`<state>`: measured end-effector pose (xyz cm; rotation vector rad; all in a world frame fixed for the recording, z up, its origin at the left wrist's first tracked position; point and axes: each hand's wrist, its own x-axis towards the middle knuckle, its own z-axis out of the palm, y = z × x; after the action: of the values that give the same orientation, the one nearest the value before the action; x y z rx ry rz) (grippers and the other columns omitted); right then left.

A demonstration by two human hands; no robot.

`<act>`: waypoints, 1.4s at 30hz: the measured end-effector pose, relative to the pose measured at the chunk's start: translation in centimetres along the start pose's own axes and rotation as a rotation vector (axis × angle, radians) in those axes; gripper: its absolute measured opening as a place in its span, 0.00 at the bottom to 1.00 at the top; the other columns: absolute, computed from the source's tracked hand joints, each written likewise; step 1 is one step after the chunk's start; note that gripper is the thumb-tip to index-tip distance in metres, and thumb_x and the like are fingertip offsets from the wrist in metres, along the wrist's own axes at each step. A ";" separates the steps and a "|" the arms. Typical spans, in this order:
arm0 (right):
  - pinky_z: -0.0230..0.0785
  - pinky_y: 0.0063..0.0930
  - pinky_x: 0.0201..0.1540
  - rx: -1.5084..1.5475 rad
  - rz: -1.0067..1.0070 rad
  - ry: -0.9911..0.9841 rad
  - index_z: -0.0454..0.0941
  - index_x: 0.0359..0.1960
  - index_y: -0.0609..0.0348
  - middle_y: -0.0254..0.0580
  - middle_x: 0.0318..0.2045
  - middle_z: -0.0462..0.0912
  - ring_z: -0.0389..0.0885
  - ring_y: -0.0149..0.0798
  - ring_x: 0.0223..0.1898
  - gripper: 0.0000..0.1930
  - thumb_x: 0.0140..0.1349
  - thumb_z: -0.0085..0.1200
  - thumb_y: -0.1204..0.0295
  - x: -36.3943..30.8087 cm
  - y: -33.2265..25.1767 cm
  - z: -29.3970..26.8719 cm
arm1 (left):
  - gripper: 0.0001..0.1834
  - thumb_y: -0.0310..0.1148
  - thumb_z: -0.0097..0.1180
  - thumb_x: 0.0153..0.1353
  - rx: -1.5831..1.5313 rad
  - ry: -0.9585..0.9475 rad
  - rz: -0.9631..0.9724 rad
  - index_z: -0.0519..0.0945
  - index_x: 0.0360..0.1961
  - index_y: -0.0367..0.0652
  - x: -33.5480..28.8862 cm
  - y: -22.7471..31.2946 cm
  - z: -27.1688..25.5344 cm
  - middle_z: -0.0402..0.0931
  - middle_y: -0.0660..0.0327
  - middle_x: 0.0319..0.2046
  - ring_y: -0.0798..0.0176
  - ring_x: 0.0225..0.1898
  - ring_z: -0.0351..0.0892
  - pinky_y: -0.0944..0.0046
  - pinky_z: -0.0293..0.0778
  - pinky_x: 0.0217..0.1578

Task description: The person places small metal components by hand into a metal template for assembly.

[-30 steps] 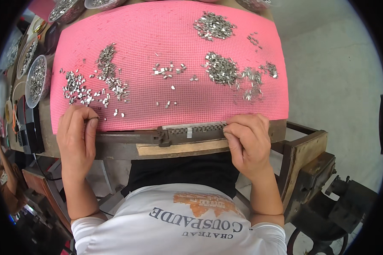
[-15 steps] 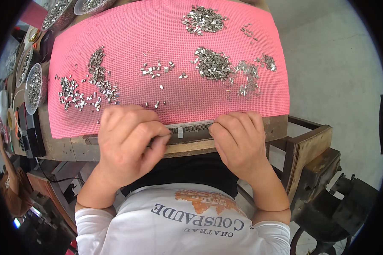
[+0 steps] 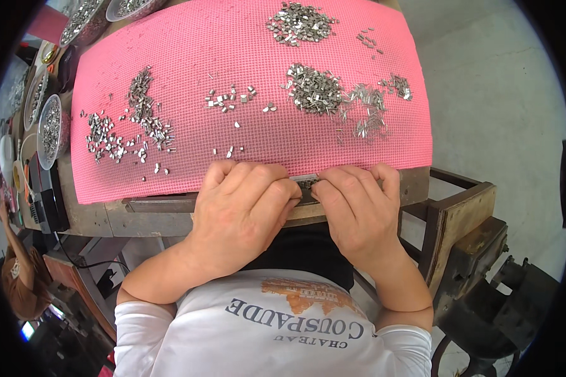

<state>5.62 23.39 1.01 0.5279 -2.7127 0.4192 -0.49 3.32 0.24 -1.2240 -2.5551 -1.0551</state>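
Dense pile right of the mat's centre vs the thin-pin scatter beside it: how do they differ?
The dense pile is short, chunky pieces; the pin scatter is thin, needle-like ones. The dense pile is heaped, mostly hiding the pink mat beneath; the pin scatter is loose, with pink showing through.
Shared: both look silvery and metallic and lie on that mat.

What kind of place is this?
Probably a workshop: tiny metal bits lie heaped on a pink mat, more sit in tubs, and what looks like a dark machine stands right of the bench.
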 end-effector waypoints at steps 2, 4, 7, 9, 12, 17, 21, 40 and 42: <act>0.64 0.39 0.46 0.002 0.018 0.015 0.82 0.39 0.58 0.37 0.40 0.85 0.85 0.39 0.39 0.09 0.57 0.64 0.74 -0.3 0.2 0.0 | 0.14 0.25 0.71 0.51 0.022 -0.015 0.009 0.82 0.40 0.46 0.1 0.2 0.4 0.80 0.64 0.38 0.58 0.38 0.80 0.57 0.68 0.41; 0.65 0.40 0.49 0.084 0.021 0.037 0.84 0.39 0.60 0.40 0.42 0.86 0.85 0.38 0.41 0.09 0.57 0.61 0.73 -0.4 0.4 0.1 | 0.13 0.31 0.68 0.54 0.105 0.002 0.028 0.81 0.41 0.48 -0.2 -0.1 0.9 0.78 0.67 0.40 0.64 0.39 0.78 0.60 0.67 0.44; 0.65 0.40 0.52 0.210 0.092 0.094 0.85 0.39 0.57 0.36 0.41 0.87 0.86 0.36 0.41 0.08 0.56 0.65 0.76 -0.7 0.8 0.4 | 0.13 0.31 0.66 0.52 0.150 -0.016 0.031 0.81 0.40 0.48 0.0 0.2 0.9 0.77 0.67 0.40 0.64 0.39 0.77 0.60 0.68 0.43; 0.65 0.40 0.53 0.248 0.123 0.103 0.86 0.39 0.56 0.34 0.41 0.88 0.86 0.36 0.41 0.09 0.55 0.67 0.78 -0.8 1.0 0.3 | 0.13 0.31 0.66 0.52 0.187 -0.021 0.047 0.81 0.40 0.48 0.1 0.3 1.0 0.77 0.67 0.40 0.64 0.38 0.77 0.60 0.68 0.42; 0.65 0.39 0.53 0.310 0.161 0.116 0.86 0.39 0.55 0.33 0.41 0.88 0.86 0.35 0.40 0.11 0.54 0.69 0.79 -1.0 1.2 0.4 | 0.14 0.29 0.68 0.50 0.231 -0.035 0.062 0.82 0.39 0.47 0.4 0.7 0.8 0.78 0.65 0.39 0.63 0.37 0.78 0.59 0.68 0.40; 0.65 0.37 0.52 0.386 0.188 0.144 0.86 0.39 0.55 0.34 0.41 0.88 0.85 0.37 0.39 0.12 0.54 0.70 0.80 -1.1 1.4 0.8 | 0.16 0.26 0.73 0.47 0.234 -0.058 0.058 0.83 0.38 0.46 0.7 0.9 0.3 0.80 0.64 0.37 0.60 0.35 0.80 0.59 0.70 0.38; 0.65 0.37 0.51 0.434 0.199 0.152 0.85 0.40 0.55 0.33 0.41 0.87 0.85 0.38 0.39 0.12 0.53 0.70 0.80 -1.1 1.4 0.8 | 0.17 0.24 0.75 0.44 0.113 0.009 0.030 0.86 0.38 0.46 0.2 0.3 0.3 0.82 0.64 0.37 0.59 0.34 0.80 0.59 0.70 0.36; 0.66 0.38 0.48 0.407 0.170 0.138 0.84 0.39 0.57 0.36 0.43 0.85 0.84 0.41 0.42 0.13 0.50 0.70 0.79 -0.8 1.9 0.6 | 0.15 0.28 0.77 0.45 0.054 0.069 -0.003 0.91 0.37 0.47 -0.3 -0.3 0.1 0.85 0.67 0.35 0.66 0.33 0.82 0.65 0.69 0.36; 0.66 0.38 0.48 0.372 0.149 0.146 0.84 0.39 0.58 0.36 0.43 0.85 0.84 0.41 0.42 0.13 0.50 0.69 0.79 -0.7 1.7 1.0 | 0.15 0.28 0.77 0.45 0.046 0.070 -0.017 0.91 0.37 0.47 -0.3 -0.3 0.1 0.86 0.67 0.35 0.65 0.33 0.82 0.64 0.69 0.36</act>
<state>5.25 24.73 -0.50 0.3716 -2.5495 0.9744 -0.48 3.01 -0.09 -1.1357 -2.5262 -1.0187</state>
